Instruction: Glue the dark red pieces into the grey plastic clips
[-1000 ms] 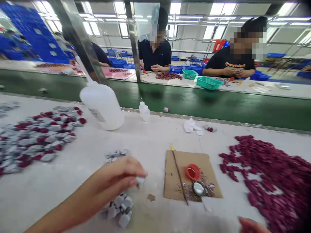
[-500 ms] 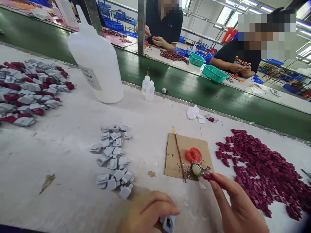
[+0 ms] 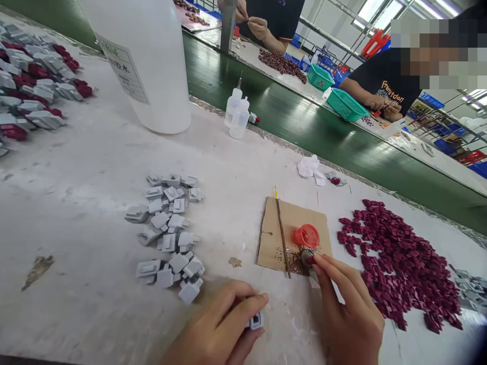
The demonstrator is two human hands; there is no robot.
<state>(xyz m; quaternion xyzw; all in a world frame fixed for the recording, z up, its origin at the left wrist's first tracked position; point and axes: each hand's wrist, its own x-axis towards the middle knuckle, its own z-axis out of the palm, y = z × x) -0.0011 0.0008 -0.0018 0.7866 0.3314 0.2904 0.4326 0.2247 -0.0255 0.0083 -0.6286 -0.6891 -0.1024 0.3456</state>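
My left hand [image 3: 224, 324] is closed, with a small grey plastic piece [image 3: 256, 320] pinched between thumb and fingers; its dark square opening shows. With thumb and forefinger together, my right hand [image 3: 348, 299] grips a small dark red plastic piece [image 3: 311, 259], mostly hidden by the fingertips. That piece meets a small round cap-like dish [image 3: 305, 255], and the fingers partly cover the dish. Under the dish lies a square of brown cardboard [image 3: 272, 243], stained dark near it. A red cup [image 3: 306, 235] and a thin brown stick [image 3: 282, 233] with a yellow tip rest on the cardboard.
Loose grey pieces [image 3: 167, 220] lie left of the cardboard, a dark red heap [image 3: 403, 258] right. A large white bottle [image 3: 152, 71] and small needle-tipped bottles [image 3: 238, 114] stand behind. Beyond the green belt [image 3: 277, 116], two people work near green baskets [image 3: 346, 104].
My right hand has brought the dark red piece onto the round dish. My left hand has turned slightly, still holding the grey piece. The view has shifted and tilted.
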